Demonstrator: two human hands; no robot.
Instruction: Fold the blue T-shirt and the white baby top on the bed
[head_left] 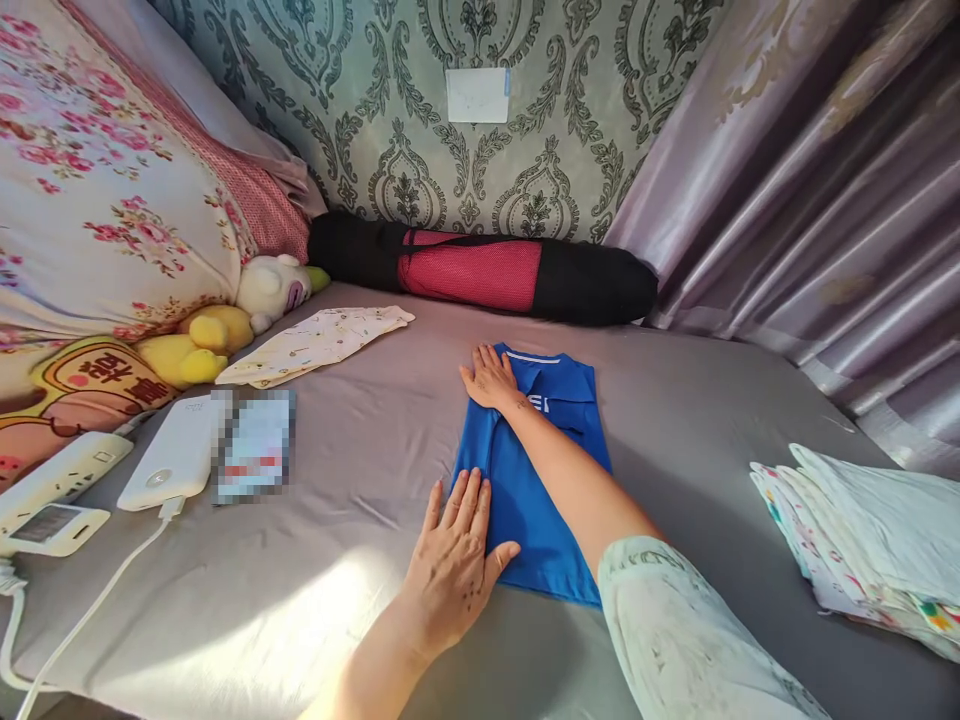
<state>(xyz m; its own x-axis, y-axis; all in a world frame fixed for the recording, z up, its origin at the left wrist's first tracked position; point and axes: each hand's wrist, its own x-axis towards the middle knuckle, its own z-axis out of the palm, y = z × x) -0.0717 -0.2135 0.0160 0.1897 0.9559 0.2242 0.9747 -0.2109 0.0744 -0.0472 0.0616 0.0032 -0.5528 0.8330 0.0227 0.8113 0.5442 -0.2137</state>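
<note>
A blue T-shirt (551, 500) lies on the grey bedsheet, its sides folded inward into a long narrow shape, with its neckline at the far end. Part of some white lettering shows on its chest; my right forearm covers the rest. My right hand (491, 378) rests flat on the shirt's upper left corner, fingers stretched out. Nearer to me, my left hand (456, 560) lies flat with fingers extended along the shirt's lower left edge, thumb out over the fabric. Neither hand grips anything.
A stack of folded clothes (870, 545) sits at right. At left are a patterned cloth (322, 345), a white power bank (172, 455) with a cable, a power strip (67, 480) and plush toys (214, 345). A black-and-red rolled bag (480, 270) lies by the wall.
</note>
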